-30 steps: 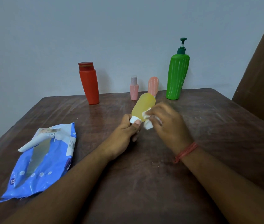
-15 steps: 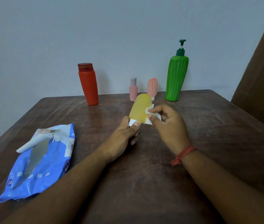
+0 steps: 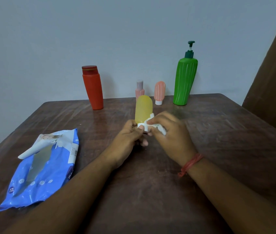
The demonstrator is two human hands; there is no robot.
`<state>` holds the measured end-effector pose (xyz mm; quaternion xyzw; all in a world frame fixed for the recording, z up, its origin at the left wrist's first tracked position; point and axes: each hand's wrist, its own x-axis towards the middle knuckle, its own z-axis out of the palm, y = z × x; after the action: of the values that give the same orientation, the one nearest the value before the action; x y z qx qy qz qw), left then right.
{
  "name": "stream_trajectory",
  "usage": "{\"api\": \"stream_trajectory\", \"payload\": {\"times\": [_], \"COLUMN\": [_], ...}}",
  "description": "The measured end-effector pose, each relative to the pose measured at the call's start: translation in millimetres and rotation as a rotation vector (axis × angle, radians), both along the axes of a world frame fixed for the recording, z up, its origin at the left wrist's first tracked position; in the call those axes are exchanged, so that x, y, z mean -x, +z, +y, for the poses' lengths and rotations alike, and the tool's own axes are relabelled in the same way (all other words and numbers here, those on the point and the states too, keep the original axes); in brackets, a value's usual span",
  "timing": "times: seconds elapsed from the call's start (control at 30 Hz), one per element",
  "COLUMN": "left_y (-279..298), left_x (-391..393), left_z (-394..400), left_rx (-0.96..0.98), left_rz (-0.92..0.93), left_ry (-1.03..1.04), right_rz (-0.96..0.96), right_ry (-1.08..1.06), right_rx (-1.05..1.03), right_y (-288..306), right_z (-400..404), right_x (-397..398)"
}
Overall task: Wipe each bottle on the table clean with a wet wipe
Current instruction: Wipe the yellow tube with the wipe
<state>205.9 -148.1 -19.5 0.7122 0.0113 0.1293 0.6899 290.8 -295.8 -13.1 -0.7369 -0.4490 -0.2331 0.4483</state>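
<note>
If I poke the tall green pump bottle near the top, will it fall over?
Probably, yes. The green pump bottle stands tall on a narrow base and looks tilted in this wide-angle view, so a high poke would likely tip it. Its smooth plastic sides may be slippery. It stands apart from the peach tube, though a leftward fall might reach it.

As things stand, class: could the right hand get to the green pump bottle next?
Probably yes. The green pump bottle stands upright at the table's far edge, ahead of the right hand, with bare table between them. But that hand is holding the wet wipe against the yellow bottle.
</note>
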Motion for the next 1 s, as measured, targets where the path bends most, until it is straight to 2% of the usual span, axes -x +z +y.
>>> {"api": "stream_trajectory", "payload": {"times": [0.1,0.23,0.33,0.4,0.5,0.57,0.63,0.77,0.9,1.0], "left_y": [0,1,-1,0,0,0,2,3,2,4], "left_x": [-2,-4,-3,-3,-5,-5,-4,-5,-6,-6], "left_z": [2,1,5,6,4,5,5,3,4,3], "left_rx": [0.104,0.086,0.164,0.184,0.167,0.174,0.213,0.283,0.37,0.416], "left_rz": [-0.003,0.011,-0.003,0.002,0.011,0.027,0.038,0.04,0.025,0.005], "left_ry": [0.026,0.024,0.029,0.018,-0.006,-0.009,-0.009,0.013,0.078,0.099], "right_rz": [-0.054,-0.02,0.01,0.073,0.274,0.398,0.443,0.312,0.096,0.003], "right_ry": [0.09,-0.033,0.019,0.011,-0.059,-0.002,0.07,0.091,0.084,0.051], "right_rx": [0.074,0.004,0.047,0.031,-0.053,-0.073,-0.101,-0.103,0.0,0.052], "right_y": [-3,0,-2,-2,0,-2,-3,-1,-2,-2], "right_z": [3,4,7,8,7,7,6,7,12,13], "right_x": [3,3,11,11,7,8,8,8,11,10]}}
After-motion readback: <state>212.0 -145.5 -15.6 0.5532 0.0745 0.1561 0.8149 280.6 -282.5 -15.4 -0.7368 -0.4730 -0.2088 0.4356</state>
